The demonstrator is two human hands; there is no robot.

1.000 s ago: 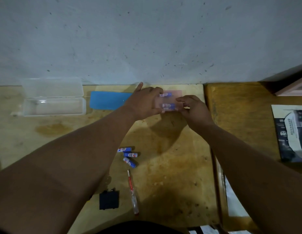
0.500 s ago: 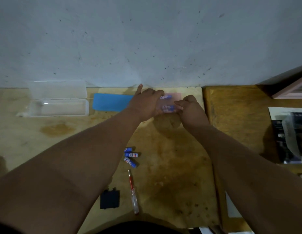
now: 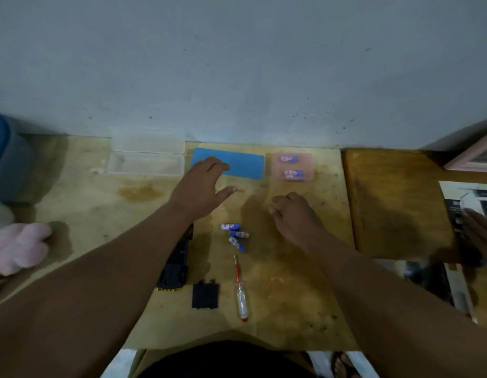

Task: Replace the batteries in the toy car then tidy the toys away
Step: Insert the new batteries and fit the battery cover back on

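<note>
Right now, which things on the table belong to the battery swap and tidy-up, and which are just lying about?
Job in hand:
toy car
battery cover
screwdriver
three loose batteries
pink case holding two batteries
pink plush toy

Lying about:
clear box
blue sheet
printed box

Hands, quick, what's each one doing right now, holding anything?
Left hand: open, fingers spread, holding nothing, above the blue rectangular sheet's near edge.
Right hand: loosely curled, holding nothing.

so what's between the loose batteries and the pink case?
Head view: bare tabletop only. The right hand hovers just right of that line; loose batteries and pink case lie apart.
</note>
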